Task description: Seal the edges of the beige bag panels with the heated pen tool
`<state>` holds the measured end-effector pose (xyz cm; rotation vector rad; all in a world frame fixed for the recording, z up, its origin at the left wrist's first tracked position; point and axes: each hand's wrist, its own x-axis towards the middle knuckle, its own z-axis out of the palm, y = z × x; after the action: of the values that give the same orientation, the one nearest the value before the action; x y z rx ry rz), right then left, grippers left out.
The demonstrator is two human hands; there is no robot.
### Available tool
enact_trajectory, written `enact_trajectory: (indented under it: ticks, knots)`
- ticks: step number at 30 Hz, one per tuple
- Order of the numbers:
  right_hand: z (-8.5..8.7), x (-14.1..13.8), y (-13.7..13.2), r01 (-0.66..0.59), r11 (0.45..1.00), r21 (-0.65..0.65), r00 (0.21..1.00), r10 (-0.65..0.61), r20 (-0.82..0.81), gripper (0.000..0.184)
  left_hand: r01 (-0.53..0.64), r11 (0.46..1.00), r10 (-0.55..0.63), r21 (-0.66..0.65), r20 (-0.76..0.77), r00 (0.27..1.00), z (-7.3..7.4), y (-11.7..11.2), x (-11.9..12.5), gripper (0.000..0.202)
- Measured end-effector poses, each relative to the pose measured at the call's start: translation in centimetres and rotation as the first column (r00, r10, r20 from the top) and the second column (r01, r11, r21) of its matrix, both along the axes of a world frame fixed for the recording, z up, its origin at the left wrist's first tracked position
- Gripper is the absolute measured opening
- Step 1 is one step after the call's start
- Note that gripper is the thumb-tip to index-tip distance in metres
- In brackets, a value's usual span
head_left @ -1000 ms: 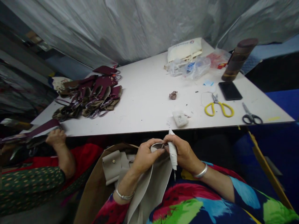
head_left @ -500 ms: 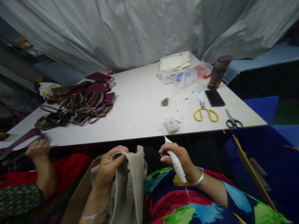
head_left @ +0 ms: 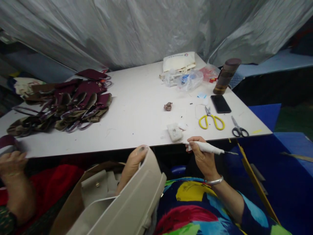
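Note:
My left hand point(head_left: 132, 164) is closed on the edge of a beige bag point(head_left: 137, 192), with its thumb outside and some fingers hidden behind the panel. In my right hand point(head_left: 204, 160) is a slim tool wrapped in white point(head_left: 211, 148), with a thin metal point at each end. The tool lies almost level, its left tip close to a whitish lump point(head_left: 175, 133) at the table's front edge; whether they touch I cannot tell. Left of my left hand, another beige piece with a flap and a round snap point(head_left: 95, 184) sits in a brown cardboard box point(head_left: 66, 205).
Maroon bags point(head_left: 83, 98) are heaped on the white table point(head_left: 137, 111). To the right are yellow-handled scissors point(head_left: 211, 122), black-handled scissors point(head_left: 239, 130), a phone point(head_left: 220, 103), a bottle point(head_left: 226, 76) and plastic bags point(head_left: 190, 80). A co-worker's hand point(head_left: 12, 163) is at far left.
The beige bag has swung up and turned its broad side to view in my left hand. My right hand has tilted the tool from steep to nearly level. The view has shifted right.

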<state>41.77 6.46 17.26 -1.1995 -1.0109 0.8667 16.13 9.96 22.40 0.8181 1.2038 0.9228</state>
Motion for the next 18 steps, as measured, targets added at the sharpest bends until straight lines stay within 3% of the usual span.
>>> enact_trajectory:
  ticks: [3,5,7,12,18]
  knots:
    - [-0.4,1.2,0.7,0.024,0.999,-0.033,0.999,-0.023,0.025,0.036,0.124,0.992,-0.120,0.033,-0.113,0.986,-1.3,-1.1,5.0,0.030]
    - [-0.8,2.0,1.1,0.042,0.998,-0.056,0.996,-0.037,0.078,0.036,0.253,0.967,-0.238,0.037,-0.234,0.943,-1.3,-1.9,6.7,0.020]
    - [-1.1,2.5,1.5,0.054,0.997,-0.062,0.989,-0.045,0.142,0.034,0.339,0.939,-0.301,0.054,-0.345,0.889,-0.9,-2.3,7.3,0.013]
    - [-1.2,2.9,2.6,0.014,1.000,-0.019,0.978,-0.009,0.210,0.028,0.417,0.886,-0.275,0.201,-0.497,0.823,0.2,-1.7,7.5,0.014]
    - [-1.0,3.0,4.1,-0.016,1.000,0.018,0.951,0.010,0.310,0.023,0.361,0.932,-0.338,-0.006,-0.370,0.865,-1.0,-0.2,8.1,0.013]
